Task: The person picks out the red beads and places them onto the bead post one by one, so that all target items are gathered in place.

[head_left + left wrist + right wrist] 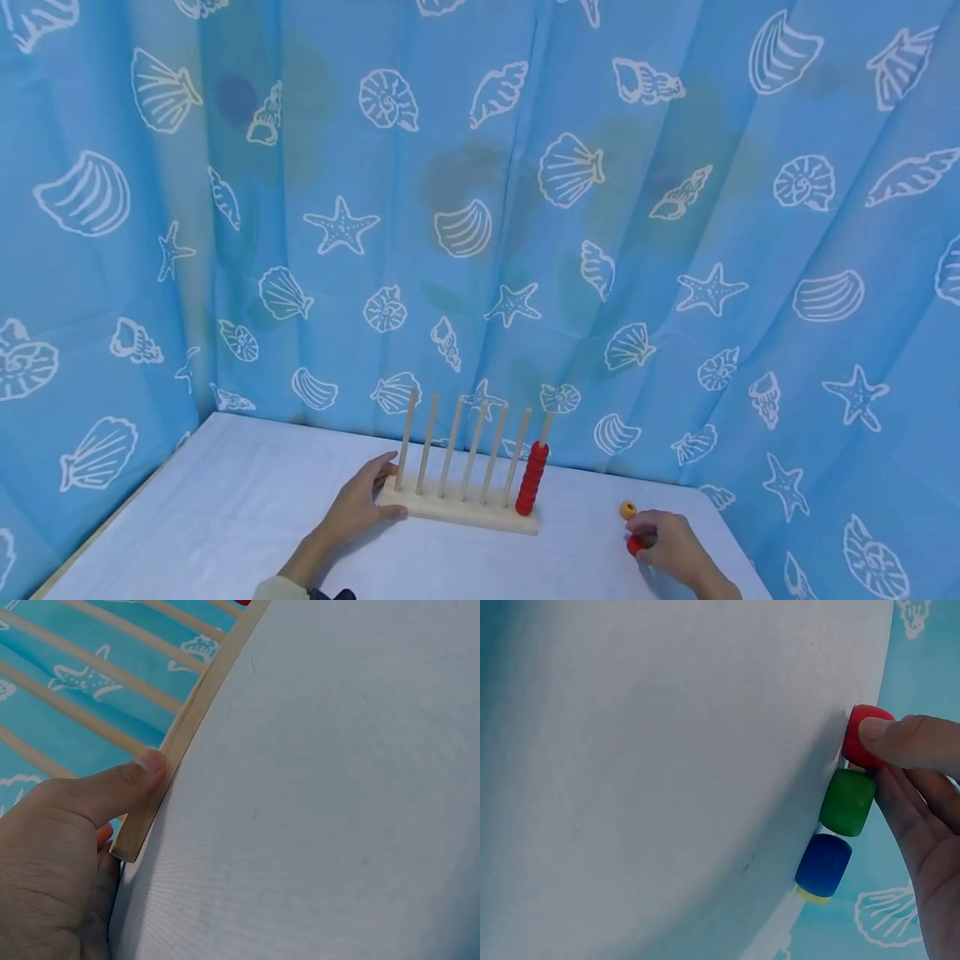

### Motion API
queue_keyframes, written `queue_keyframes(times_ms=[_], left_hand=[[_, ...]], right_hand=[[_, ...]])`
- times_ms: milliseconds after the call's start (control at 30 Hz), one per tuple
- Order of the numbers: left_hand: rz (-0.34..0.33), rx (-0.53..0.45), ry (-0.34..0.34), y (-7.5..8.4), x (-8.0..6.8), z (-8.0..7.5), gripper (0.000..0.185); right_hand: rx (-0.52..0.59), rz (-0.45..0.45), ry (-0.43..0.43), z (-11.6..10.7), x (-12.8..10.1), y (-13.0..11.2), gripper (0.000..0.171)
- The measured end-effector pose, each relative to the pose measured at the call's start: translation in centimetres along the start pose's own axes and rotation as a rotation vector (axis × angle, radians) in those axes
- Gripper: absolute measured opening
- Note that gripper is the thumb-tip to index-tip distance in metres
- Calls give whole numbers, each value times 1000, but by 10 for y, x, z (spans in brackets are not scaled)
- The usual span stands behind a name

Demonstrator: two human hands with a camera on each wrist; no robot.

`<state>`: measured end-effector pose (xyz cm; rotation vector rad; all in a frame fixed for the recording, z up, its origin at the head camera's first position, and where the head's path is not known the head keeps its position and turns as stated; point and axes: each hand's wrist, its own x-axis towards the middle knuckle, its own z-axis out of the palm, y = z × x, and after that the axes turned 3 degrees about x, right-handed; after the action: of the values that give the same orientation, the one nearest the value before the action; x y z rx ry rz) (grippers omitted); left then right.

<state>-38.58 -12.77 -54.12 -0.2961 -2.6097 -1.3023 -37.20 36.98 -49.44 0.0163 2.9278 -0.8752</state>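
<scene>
A wooden peg rack (465,508) with several upright pegs stands on the table. My left hand (363,500) grips the left end of its base, and in the left wrist view the thumb (150,765) lies along the front edge. Red beads (532,479) are stacked on the rightmost peg. Off to the right, my right hand (675,546) pinches a loose red bead (861,739) between thumb and fingers. In the right wrist view a green bead (847,802) and a blue bead (823,865) line up beside it, with a yellow sliver (812,895) past the blue one.
An orange bead (627,510) lies just beyond my right hand. White cloth covers the table (247,500). A blue curtain (465,208) with white shell prints hangs along the back and both sides, close behind the rack.
</scene>
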Motion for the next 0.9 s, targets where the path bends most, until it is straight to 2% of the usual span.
queue_keyframes(times_ms=[167,333,467,633,900], left_hand=[[11,8,3,3,-1,-1,97],[21,3,10,5,-2,-2,98],[27,4,10,4,-1,-2,97],[37,15,7,0,0,-1,96],[33,15,-6,1,-1,-1,96]], right_hand=[[-20,-4,25,2,1,-2,36],[-34,-85,175,3,-1,-11,33],[21,-113,253,1,-2,-19,32],[88,-106,293,-1,-5,-29,41],[185,-121,334,-2,-8,-39,41]])
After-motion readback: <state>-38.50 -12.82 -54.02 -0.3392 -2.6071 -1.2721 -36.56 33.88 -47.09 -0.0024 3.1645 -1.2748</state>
